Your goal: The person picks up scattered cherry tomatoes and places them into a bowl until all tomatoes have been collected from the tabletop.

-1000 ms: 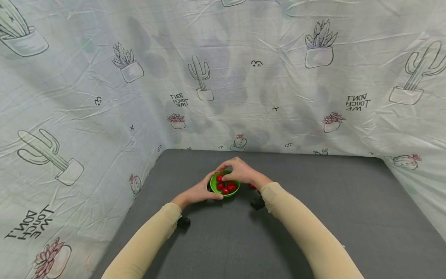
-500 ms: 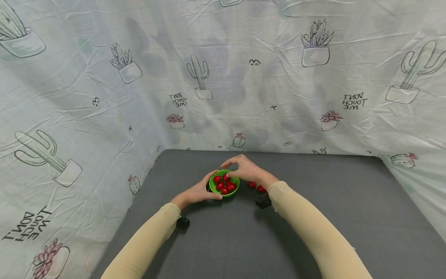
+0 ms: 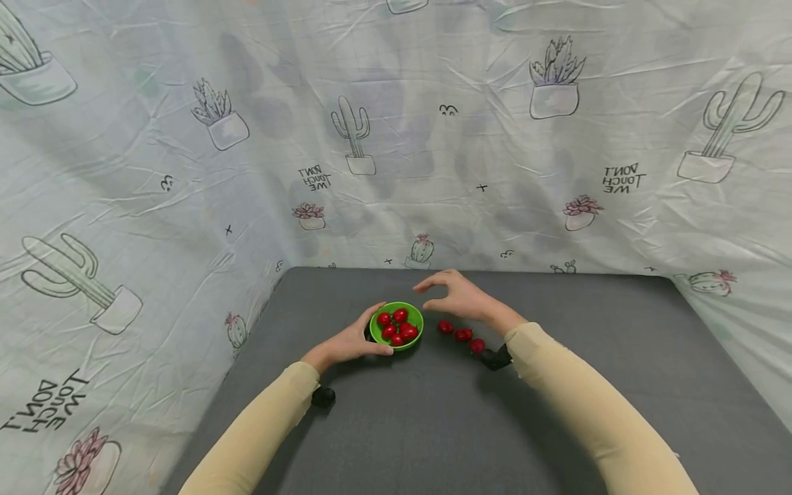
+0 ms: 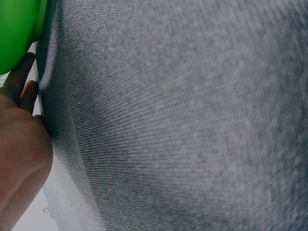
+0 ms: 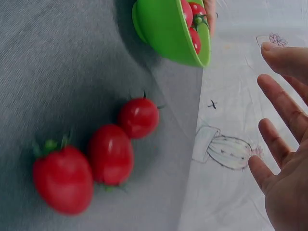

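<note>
My left hand [image 3: 353,342] holds a small green bowl [image 3: 405,348] from the side, thumb at the near edge and fingers round the far edge. In the left wrist view, fingers [image 4: 20,74] touch the bowl's outer wall. Several red cherry tomatoes [image 3: 389,331] lie inside it. My right hand [image 3: 460,298] hovers to the right of the bowl with spread, relaxed fingers and nothing in them. Below it, three loose tomatoes lie in a slanting row on the table: one nearest the bowl [image 5: 138,118], a middle one [image 5: 110,155] and a larger one [image 5: 63,180] with green leaves.
A dark grey tabletop [image 3: 402,426] carries everything. Behind and to the left hangs a pale cloth [image 3: 408,137] printed with potted cacti. A black wrist camera [image 3: 496,357] on the right arm sits close to the outermost loose tomato.
My right hand has let go of a tomato in the bowl and drawn away to the right, uncovering the loose row. The left hand stays at the bowl.
</note>
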A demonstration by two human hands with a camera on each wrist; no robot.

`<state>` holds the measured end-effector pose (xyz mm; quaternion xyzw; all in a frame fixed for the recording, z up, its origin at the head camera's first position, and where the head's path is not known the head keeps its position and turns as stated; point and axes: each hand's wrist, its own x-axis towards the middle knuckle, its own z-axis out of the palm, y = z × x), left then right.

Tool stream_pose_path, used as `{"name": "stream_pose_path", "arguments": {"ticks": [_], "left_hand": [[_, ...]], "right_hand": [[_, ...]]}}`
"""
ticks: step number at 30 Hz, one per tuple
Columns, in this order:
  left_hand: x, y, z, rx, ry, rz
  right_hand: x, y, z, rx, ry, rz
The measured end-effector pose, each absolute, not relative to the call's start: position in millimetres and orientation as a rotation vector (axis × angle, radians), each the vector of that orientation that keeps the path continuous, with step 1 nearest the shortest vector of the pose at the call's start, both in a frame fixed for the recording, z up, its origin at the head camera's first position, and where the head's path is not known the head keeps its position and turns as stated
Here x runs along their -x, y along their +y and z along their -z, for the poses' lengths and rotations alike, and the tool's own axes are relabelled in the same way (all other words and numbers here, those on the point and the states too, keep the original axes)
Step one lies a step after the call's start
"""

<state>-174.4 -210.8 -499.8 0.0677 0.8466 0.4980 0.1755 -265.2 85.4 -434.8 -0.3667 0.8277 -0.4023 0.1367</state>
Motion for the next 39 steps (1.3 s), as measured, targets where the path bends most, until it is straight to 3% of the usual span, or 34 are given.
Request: {"name": "stream_pose_path", "arguments": {"ticks": [20, 39], "left_hand": [[174, -212, 499, -0.216, 2.401, -1.394], [188, -213, 498, -0.233, 2.394, -1.397]], "right_hand": [[257, 149, 433, 0.993, 2.475, 1.122], [262, 182, 459, 0.950, 2.507, 1.054]]}}
